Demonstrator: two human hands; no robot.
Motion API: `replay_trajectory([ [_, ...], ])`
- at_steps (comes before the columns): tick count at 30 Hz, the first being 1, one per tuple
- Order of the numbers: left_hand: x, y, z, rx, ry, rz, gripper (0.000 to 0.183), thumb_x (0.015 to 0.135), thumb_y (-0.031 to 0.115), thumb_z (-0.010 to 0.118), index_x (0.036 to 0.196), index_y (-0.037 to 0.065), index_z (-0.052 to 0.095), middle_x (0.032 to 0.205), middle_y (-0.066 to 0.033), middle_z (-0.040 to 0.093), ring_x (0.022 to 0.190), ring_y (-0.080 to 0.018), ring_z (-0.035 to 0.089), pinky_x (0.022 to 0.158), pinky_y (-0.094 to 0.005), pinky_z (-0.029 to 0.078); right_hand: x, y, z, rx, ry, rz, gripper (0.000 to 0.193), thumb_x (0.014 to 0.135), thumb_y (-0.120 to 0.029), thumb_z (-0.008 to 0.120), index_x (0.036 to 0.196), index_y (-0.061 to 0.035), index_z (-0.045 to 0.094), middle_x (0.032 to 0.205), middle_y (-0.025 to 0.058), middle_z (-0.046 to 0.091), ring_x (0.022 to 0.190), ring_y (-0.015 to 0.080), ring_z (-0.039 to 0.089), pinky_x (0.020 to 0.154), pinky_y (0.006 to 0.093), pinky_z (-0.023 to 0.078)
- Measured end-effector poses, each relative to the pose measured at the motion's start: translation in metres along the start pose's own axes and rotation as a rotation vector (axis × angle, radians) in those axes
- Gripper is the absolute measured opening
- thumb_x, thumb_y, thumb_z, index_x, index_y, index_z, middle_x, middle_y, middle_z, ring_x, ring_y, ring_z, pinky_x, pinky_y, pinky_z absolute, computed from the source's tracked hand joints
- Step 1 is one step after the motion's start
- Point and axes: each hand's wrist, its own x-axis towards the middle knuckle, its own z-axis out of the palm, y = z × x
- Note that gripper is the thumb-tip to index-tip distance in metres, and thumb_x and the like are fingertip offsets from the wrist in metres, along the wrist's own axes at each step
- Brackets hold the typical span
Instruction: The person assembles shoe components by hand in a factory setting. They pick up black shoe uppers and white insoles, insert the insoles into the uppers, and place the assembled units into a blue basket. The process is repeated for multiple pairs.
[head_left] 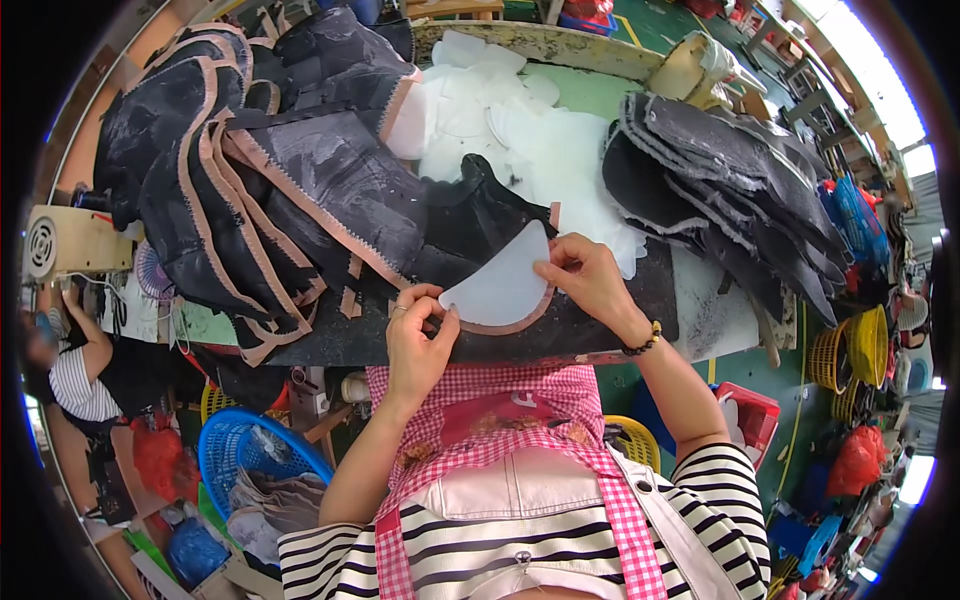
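A person in a black-and-white striped top and a pink gingham apron [470, 405] sits or stands, I cannot tell which, at a dark-topped workbench [330, 347], both bare hands over its near edge. Between them is a smooth white piece [495, 280], curved along its lower side and rising to a blunt tip at the upper right. It lies over a black piece [475, 215] whose tan border [500, 328] shows as a curved strip just below the white.

The left hand [418, 338], with a ring on one finger, pinches the white piece at its lower left corner between thumb and fingertips. The right hand [592, 282], a beaded bracelet [645, 340] at its wrist, grips the right edge, thumb on top and fingers bent; I cannot tell whether it also takes hold of the black layer beneath.

To the left rises a large heap of black pieces [165, 140] with tan zigzag-cut edges. Behind the hands spread loose white sheets [480, 105], and to the right lies a stack of dark pieces [715, 165] with pale, fuzzy edges. Below the bench on the left stands a blue basket [212, 450]; farther left, another person in stripes [88, 390] is beside a cream-coloured machine [48, 245]
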Motion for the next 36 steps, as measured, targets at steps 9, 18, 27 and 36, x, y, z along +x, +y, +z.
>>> replay_trajectory([
  [9,0.026,0.016,-0.047,0.696,0.075,0.479,0.044,0.071,-0.003,0.064,0.114,0.006,0.060,0.127,-0.0118,0.052,0.117,-0.0331,0.049,0.097,-0.0482,0.039,0.021,-0.021,-0.006,-0.480,0.352,-0.348,0.039,0.069,-0.019,0.081,0.096,-0.0014,0.059,0.119,0.0161,0.055,0.099,0.0323,0.055,0.082,0.0392,0.046],
  [18,0.031,0.012,-0.064,0.745,-0.162,0.921,0.039,0.075,0.006,0.062,0.113,0.009,0.066,0.123,-0.0109,0.060,0.123,-0.0256,0.052,0.105,-0.0563,0.035,0.012,-0.055,-0.084,-0.355,0.022,-0.178,0.032,0.066,-0.008,0.079,0.090,0.0022,0.060,0.120,0.0145,0.059,0.106,0.0333,0.055,0.091,0.0378,0.045],
  [27,0.058,0.057,-0.050,0.381,-0.709,0.431,0.050,0.077,0.024,0.073,0.118,0.002,0.059,0.111,-0.0187,0.065,0.102,-0.0371,0.063,0.088,-0.0404,0.050,0.072,-0.087,-0.065,-0.487,-0.132,-0.384,0.037,0.075,-0.005,0.056,0.112,-0.0023,0.059,0.119,0.0172,0.060,0.110,0.0356,0.057,0.096,0.0408,0.045],
  [36,0.224,0.007,-0.007,1.511,-0.300,0.509,0.018,0.073,0.012,0.068,0.089,0.006,0.072,0.089,-0.0088,0.070,0.093,-0.0250,0.062,0.082,-0.0328,0.041,0.180,-0.062,0.052,-0.780,-0.165,-0.326,0.032,0.075,-0.017,0.069,0.100,0.0015,0.062,0.111,0.0178,0.062,0.108,0.0342,0.059,0.091,0.0397,0.050],
])
